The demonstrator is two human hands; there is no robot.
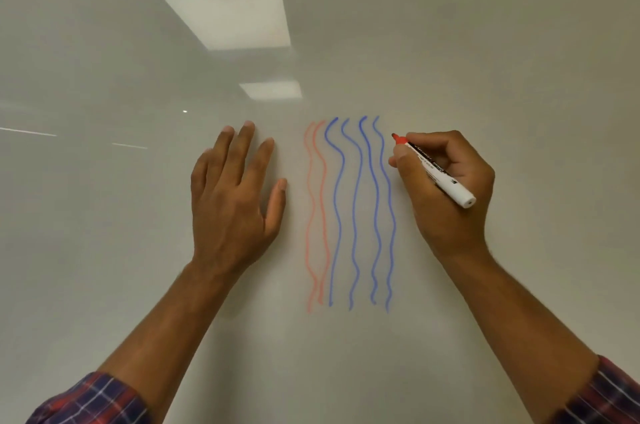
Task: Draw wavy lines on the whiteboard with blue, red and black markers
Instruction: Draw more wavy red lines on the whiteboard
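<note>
The whiteboard (485, 43) fills the view. A red wavy line (322, 209) runs top to bottom at the centre, with its fainter reflection just to its left. To its right stand two blue wavy lines (375, 209), each doubled by a reflection. My right hand (450, 191) grips an uncapped red marker (436, 171); its red tip points up and left, just right of the blue lines' tops. My left hand (235, 195) rests flat on the board with fingers spread, left of the red line.
Ceiling lights (228, 17) are mirrored in the glossy board above the drawing. Plaid sleeves (86, 399) show at both lower corners. No other markers are in view.
</note>
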